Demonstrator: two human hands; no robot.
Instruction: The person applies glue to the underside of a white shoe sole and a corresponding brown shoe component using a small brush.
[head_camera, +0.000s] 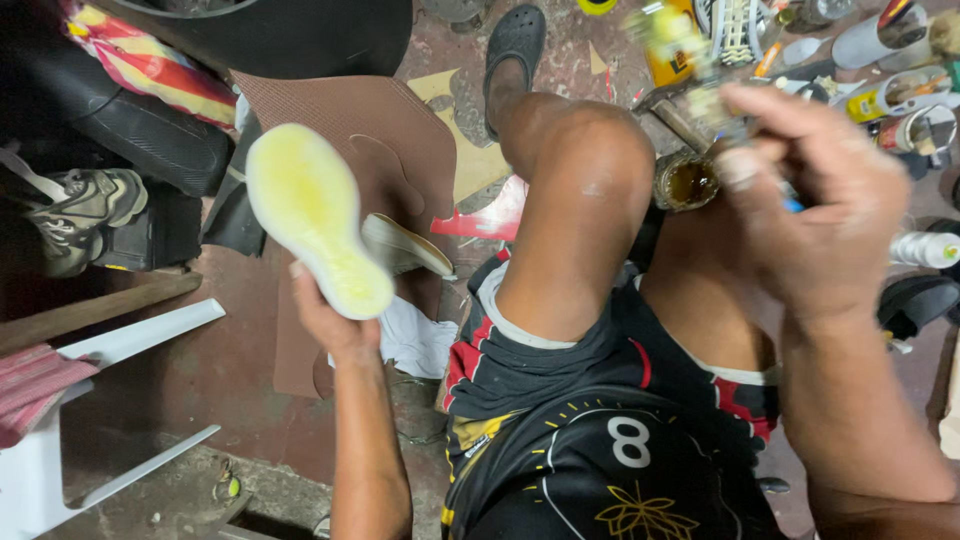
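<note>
The floor (250, 380) is reddish concrete, crowded with repair clutter. A large brown rubber sheet (390, 130) with sole-shaped cut-outs lies on it beyond the person's knees, and dark bags and a grey sneaker (75, 215) sit at the far left, with a white plastic chair (60, 440) nearer the camera. The person sits with bare knees up, one foot in a dark clog (515, 45).

The left hand (335, 325) is closed around the narrow end of a pale shoe sole (315, 225), held up in the air over the rubber sheet, its yellowish, glue-stained face turned toward the camera. A second loose shoe part (405, 248) lies just behind it on the sheet.

The right hand (815, 215) is clamped on a small brush (700, 90), blurred by motion, its handle mostly hidden in the fist. The brush sits just above an open jar of amber glue (688, 182) standing by the right knee, among cans and tubes (900, 90).

As a judgement, coating the sole well calls for wiping excess glue on the jar's rim, then spreading a thin even layer out to the edges while the left hand keeps the sole flat and steady, fingers clear of the wet face
</note>
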